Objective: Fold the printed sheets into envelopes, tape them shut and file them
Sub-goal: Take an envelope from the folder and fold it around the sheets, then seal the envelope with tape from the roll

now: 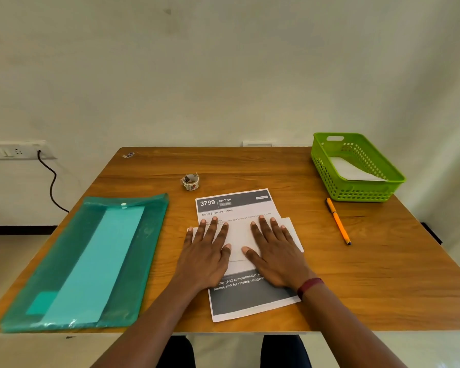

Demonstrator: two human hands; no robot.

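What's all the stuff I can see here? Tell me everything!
Table: one, brown, under everything.
Sheet: one, printed grey-white, middle.
Paper: one, white, across sheet, under hands.
Tape: one roll, patterned, behind sheet.
Folder: one, teal, left.
Pen: one, orange, right.
Basket: one, green, far right.
Basket paper: one, white, inside basket.
Socket: one, white, left wall.
Cable: one, black, from socket.
Wristband: one, maroon, right wrist.
Left hand: one, flat on paper.
Right hand: one, flat on paper.

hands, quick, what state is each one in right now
Left hand: open, fingers straight, pressing flat on the folded white paper.
Right hand: open, pressing flat on the same paper.
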